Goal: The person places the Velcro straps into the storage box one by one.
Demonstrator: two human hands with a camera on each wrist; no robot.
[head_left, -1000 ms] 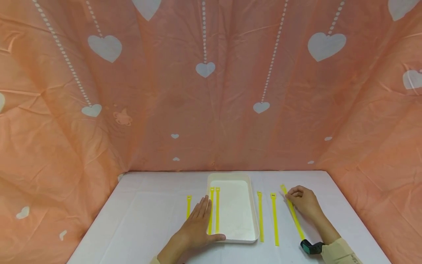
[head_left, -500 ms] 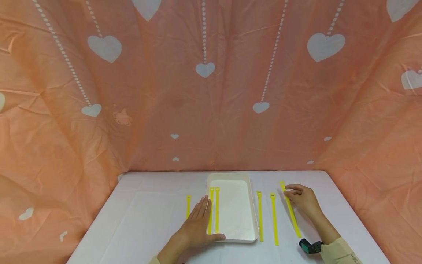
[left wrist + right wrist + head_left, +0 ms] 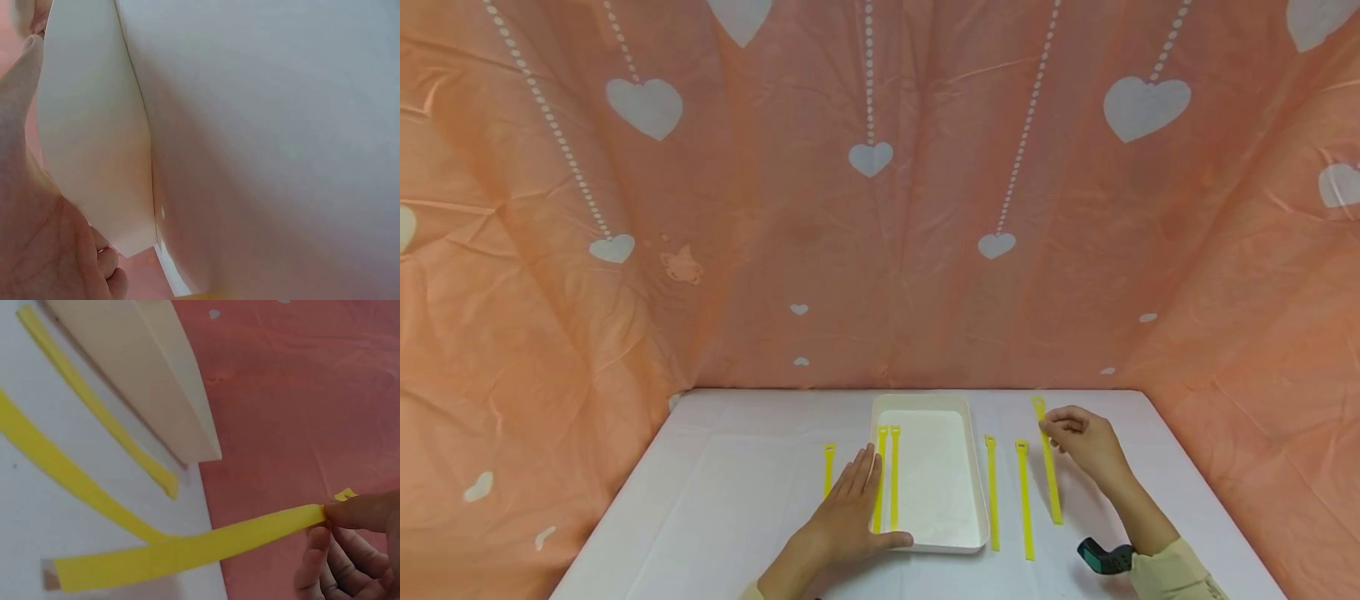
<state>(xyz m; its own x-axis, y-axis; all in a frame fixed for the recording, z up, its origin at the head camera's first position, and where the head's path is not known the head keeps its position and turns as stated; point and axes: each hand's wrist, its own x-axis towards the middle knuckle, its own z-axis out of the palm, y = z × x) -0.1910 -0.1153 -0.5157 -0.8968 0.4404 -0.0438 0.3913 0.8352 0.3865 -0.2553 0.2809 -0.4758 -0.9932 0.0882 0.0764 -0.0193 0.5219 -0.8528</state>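
In the head view my right hand (image 3: 1090, 446) pinches a yellow cable strap (image 3: 1051, 483) below its slotted head, and the strap's tail hangs toward me. The right wrist view shows that strap (image 3: 187, 550) between thumb and fingertips, with a see-through tab at its tail. My left hand (image 3: 846, 508) lies with straight fingers along the left side of a white tray (image 3: 936, 479), thumb at the near edge. Two yellow straps (image 3: 895, 475) lie lengthwise in the tray's left part, one partly hidden by the left hand. The tray's outer wall (image 3: 94, 125) fills much of the left wrist view.
On the white table (image 3: 737, 467), two more straps (image 3: 1026, 500) lie right of the tray, roughly parallel. Another strap (image 3: 829, 467) lies left of it, partly behind the left hand. A peach cloth (image 3: 887, 275) encloses the back and sides. A black wrist device (image 3: 1105, 557) sits near the right sleeve.
My right hand has carried the pinched strap a little to the left and away from me; its slanted tail has swung nearer to straight. The left hand and tray have stayed put.
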